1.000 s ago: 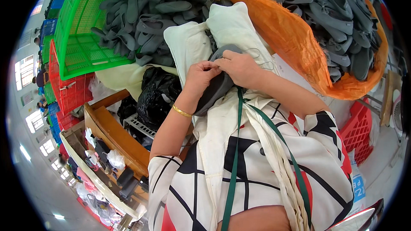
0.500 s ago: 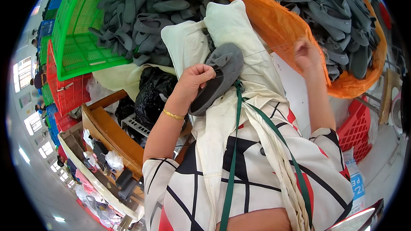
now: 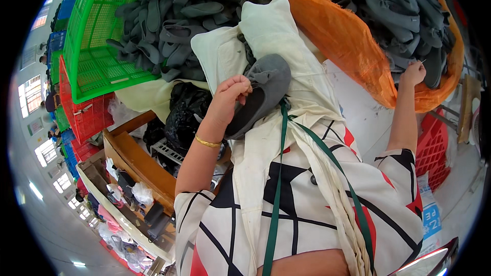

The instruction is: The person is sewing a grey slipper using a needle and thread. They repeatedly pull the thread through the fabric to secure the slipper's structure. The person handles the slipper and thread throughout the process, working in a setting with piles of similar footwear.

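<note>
A grey slip-on shoe [image 3: 271,79] with a small bow at its front lies across my lap, toe pointing away. My left hand [image 3: 231,96] is closed in a pinch at the left edge of its opening; the fingertips partly hide the spot. Far out to the right, my right hand [image 3: 412,73] is closed, with a thin, light needle [image 3: 422,61] sticking out from its fingertips. That hand is raised beside the orange sack. Any thread between the two hands is too fine to make out now.
A green basket [image 3: 84,66] of grey shoes stands at the left, and an orange sack [image 3: 337,25] full of similar shoes at the right. Black plastic bags [image 3: 186,110] and a wooden drawer [image 3: 140,161] are left of my lap. A red crate [image 3: 432,145] stands right.
My right hand has swung outward to the right, away from the shoe; the thread seen earlier no longer shows. My left hand stays at the shoe's opening.
</note>
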Demonstrator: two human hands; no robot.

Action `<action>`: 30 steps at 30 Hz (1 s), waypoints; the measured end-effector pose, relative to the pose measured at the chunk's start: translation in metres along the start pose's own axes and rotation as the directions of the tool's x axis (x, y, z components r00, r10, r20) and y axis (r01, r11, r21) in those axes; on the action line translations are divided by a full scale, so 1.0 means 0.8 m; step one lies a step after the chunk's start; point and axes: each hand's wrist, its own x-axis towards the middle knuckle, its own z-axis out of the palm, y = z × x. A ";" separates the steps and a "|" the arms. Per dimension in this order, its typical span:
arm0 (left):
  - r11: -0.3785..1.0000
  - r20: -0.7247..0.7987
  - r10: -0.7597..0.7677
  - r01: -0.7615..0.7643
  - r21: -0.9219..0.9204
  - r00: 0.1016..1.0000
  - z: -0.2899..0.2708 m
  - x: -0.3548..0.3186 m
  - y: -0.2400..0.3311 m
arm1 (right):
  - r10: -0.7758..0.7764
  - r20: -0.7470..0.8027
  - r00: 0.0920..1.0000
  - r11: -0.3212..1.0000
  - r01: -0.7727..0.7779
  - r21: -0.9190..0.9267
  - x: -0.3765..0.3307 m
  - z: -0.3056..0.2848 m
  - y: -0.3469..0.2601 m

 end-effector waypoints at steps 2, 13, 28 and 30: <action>0.965 -0.101 0.038 -0.010 0.261 0.994 0.019 -0.003 0.007 | -0.002 0.043 0.999 1.000 0.003 -0.028 0.000 -0.001 0.009; 0.417 0.064 0.698 -0.477 0.773 0.713 0.042 0.024 -0.022 | -0.253 0.257 0.933 0.878 0.333 -0.343 -0.010 -0.004 -0.028; 0.938 -0.134 0.253 -0.210 0.275 0.958 0.039 0.026 0.003 | -0.310 0.604 0.735 0.484 0.668 -0.565 0.026 -0.063 -0.104; 0.959 -0.126 0.210 -0.179 0.222 0.969 0.040 0.023 -0.005 | -0.231 0.758 0.610 0.702 0.644 -0.305 -0.057 -0.016 -0.119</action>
